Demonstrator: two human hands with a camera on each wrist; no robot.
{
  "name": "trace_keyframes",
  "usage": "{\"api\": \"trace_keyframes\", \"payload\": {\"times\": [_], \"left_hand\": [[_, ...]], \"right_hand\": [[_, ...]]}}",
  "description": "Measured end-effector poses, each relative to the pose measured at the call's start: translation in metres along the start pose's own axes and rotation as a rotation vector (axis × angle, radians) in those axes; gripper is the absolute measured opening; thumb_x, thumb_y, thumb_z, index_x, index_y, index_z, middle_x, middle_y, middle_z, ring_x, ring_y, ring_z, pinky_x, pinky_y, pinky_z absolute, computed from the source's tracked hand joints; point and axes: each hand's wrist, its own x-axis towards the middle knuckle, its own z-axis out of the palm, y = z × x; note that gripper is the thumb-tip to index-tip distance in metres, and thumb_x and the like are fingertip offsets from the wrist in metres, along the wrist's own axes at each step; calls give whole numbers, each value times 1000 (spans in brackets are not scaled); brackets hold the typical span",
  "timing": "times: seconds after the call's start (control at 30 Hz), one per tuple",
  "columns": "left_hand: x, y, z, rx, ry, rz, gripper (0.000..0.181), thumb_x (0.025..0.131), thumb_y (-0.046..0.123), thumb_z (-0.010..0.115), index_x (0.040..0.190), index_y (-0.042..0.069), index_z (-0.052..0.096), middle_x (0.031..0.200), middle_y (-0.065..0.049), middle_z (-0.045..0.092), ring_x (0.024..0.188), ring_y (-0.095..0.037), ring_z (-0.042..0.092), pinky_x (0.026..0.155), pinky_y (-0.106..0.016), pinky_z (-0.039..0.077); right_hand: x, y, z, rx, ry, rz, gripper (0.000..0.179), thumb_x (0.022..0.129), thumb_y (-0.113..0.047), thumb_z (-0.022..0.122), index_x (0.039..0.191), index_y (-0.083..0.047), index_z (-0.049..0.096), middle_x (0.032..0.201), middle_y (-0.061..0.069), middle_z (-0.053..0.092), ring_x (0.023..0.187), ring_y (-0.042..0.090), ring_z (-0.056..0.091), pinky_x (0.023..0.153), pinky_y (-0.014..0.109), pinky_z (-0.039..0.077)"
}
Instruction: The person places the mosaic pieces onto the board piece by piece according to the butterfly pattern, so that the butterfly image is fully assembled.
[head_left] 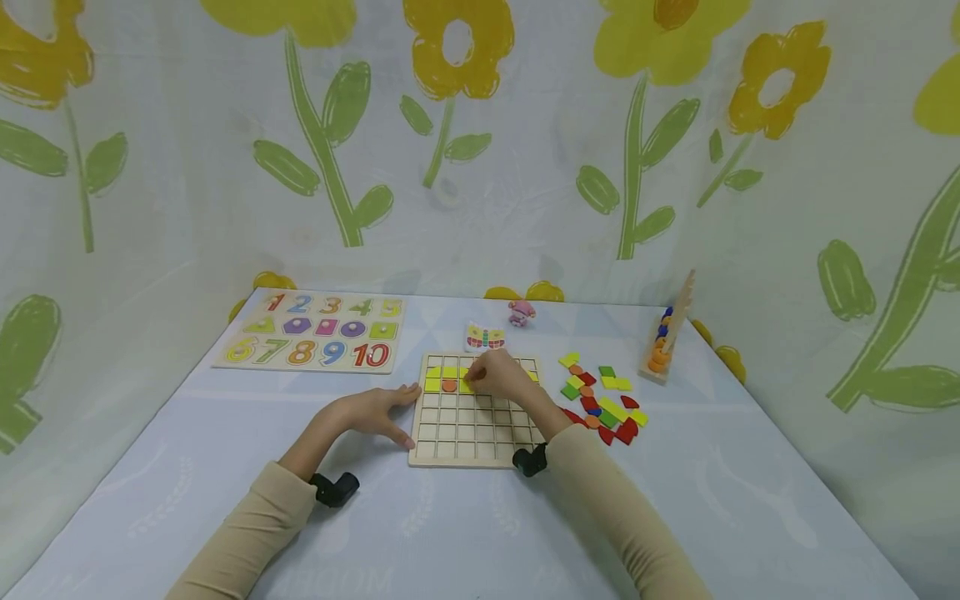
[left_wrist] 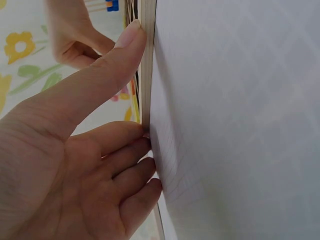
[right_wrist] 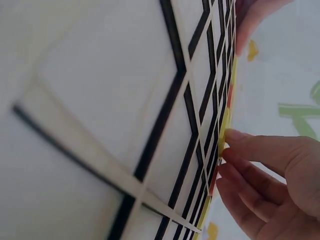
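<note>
A wooden grid board lies on the table, with yellow tiles and an orange round tile in its far rows. My left hand is spread along the board's left edge. In the left wrist view its thumb and extended fingers touch the board's side. Over the far rows, my right hand pinches a yellow tile at the grid, thumb and fingertips close together. Part of the far rows is hidden behind this hand.
Loose red, green, yellow and orange pieces lie right of the board. Behind it are a butterfly pattern card and a small pink figure. A number puzzle lies back left; a wooden bead stand stands back right.
</note>
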Motion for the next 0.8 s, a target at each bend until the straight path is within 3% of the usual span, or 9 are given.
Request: {"api": "trace_keyframes", "payload": {"times": [0.23,0.53,0.8], "left_hand": [[-1,1,0,-2,-1,0,100,73,41,82,151,6,30,157,-15,22,145,-32,18,115,-49,18],[-1,2,0,6,6,10,99,74,41,82,151,6,30,157,-15,22,145,-32,18,115,-50,18],[-1,1,0,5,4,10,100,74,42,82,151,6,30,157,-15,22,145,-32,18,115,-50,18]], "right_hand": [[-7,-1,-5,-47,-23,-27,14,88,-4,70,100,-4,76,95,4,73,82,14,63,73,25,53],[-30,7,-21,-17,44,70,20,86,-9,74,105,-7,75,97,1,71,88,16,61,81,29,53],[-56,27,-33,-17,103,118,21,85,-9,74,105,-4,73,96,3,70,85,18,61,75,30,53]]}}
